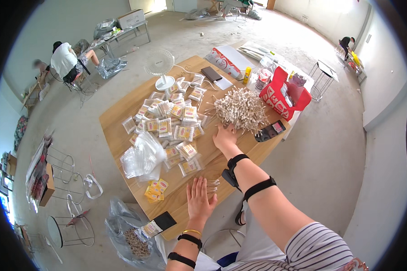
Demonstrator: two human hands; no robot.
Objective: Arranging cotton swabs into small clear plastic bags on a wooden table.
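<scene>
My left hand (199,198) lies flat near the table's front edge, fingers stretched out. Against its thumb side rests a small row of cotton swabs (212,185), partly covered by the hand. My right hand (224,137) reaches to the near edge of a big heap of loose cotton swabs (242,108); its fingers look apart and touch the heap, their tips partly hidden. Many packets of swabs with yellow labels (165,128) are piled at the left of the table. Closer in are a stack of clear plastic bags (142,156) and some yellow cards (156,190).
On the wooden table (122,117) stand a white fan (160,65), a dark power bank (211,73) with a cable, and a red bag (282,95). A black case (271,132) lies right of the heap. A grey plastic bag (122,226) hangs by the near left corner. Other people sit farther off.
</scene>
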